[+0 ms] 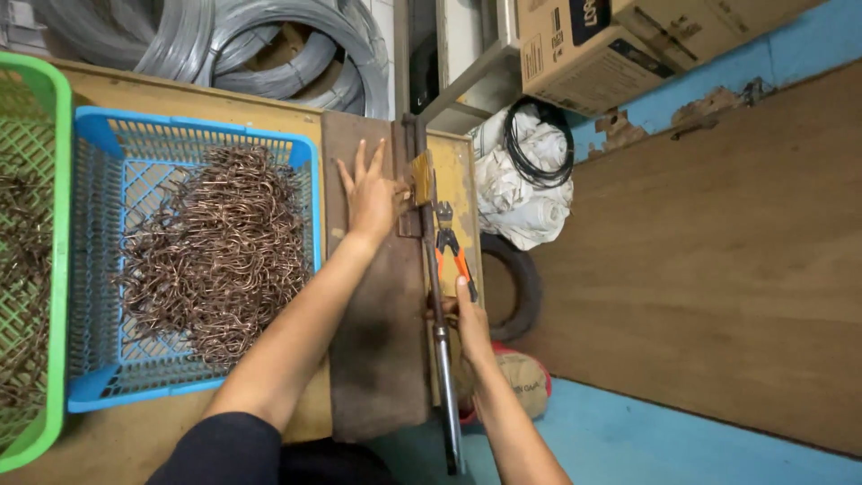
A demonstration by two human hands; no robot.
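Even, soft indoor light, moderately bright, no hard shadows. Faint sheen on the wire coils [269, 45] at top. Mild wide-angle bend at the edges. Focus fairly sharp throughout; slight softness on the hooks [220, 251] in the blue basket [99, 135]. Colours saturated.

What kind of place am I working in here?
Probably a small wire-working shop: coils of grey wire behind the bench, a blue basket heaped with bent copper-coloured hooks, and orange-handled cutters by a long bench lever.
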